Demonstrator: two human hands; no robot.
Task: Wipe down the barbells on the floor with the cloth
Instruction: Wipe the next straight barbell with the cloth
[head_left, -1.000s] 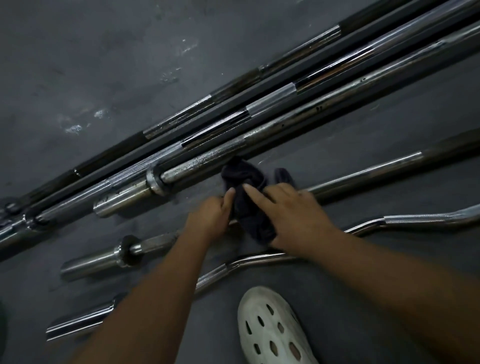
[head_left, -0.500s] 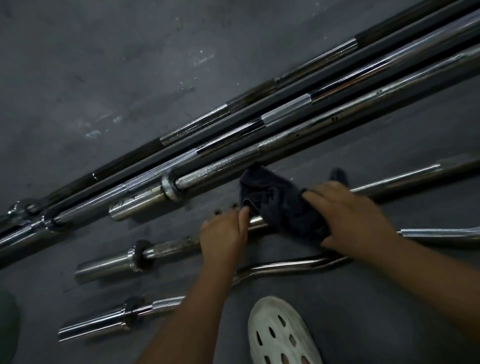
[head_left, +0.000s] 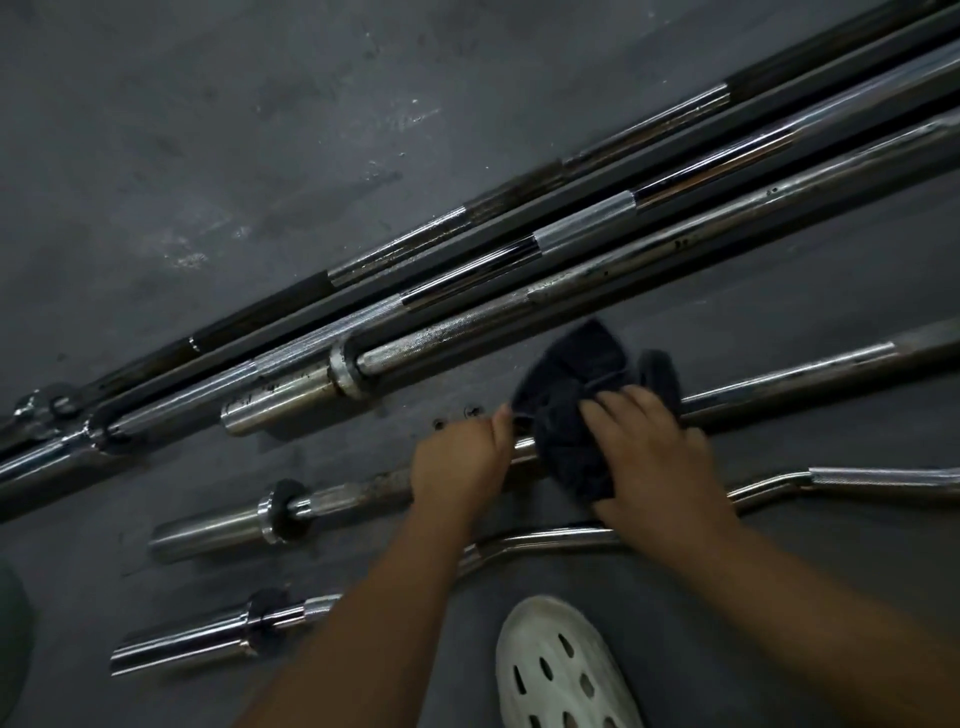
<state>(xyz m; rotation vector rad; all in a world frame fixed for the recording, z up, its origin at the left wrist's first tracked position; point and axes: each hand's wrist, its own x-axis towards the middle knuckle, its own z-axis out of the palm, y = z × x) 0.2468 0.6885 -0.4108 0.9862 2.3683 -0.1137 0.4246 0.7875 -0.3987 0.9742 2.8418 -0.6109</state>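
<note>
My left hand (head_left: 460, 467) is clenched around the shaft of the straight bar (head_left: 353, 496), thumb up on the far side, knuckles toward me. Just to its right, my right hand (head_left: 654, 462) is grasping the cloth (head_left: 566, 415), fingers curved over it and holding it down on the same shaft; I cannot see the thumb. The cloth is dark and bunched. It wraps over the bar between my two hands, and loose folds stick up on the far side. A short bright stretch of shaft shows between my left thumb and the cloth. The straight bar lies on the floor (head_left: 208, 156), running from its thick sleeve at the near left up toward the far right. To the left of my grip its shaft looks spotted and dull. Nearer to me lies the bent bar (head_left: 883, 475), roughly parallel, its middle hidden under my forearms. On the far side three long bars (head_left: 623, 270) lie close together, slanting the same way. The closest of them ends in a sleeve just beyond the cloth and to its left. A white shoe (head_left: 561, 670) with holes stands on the floor at the near edge, between my arms.
</note>
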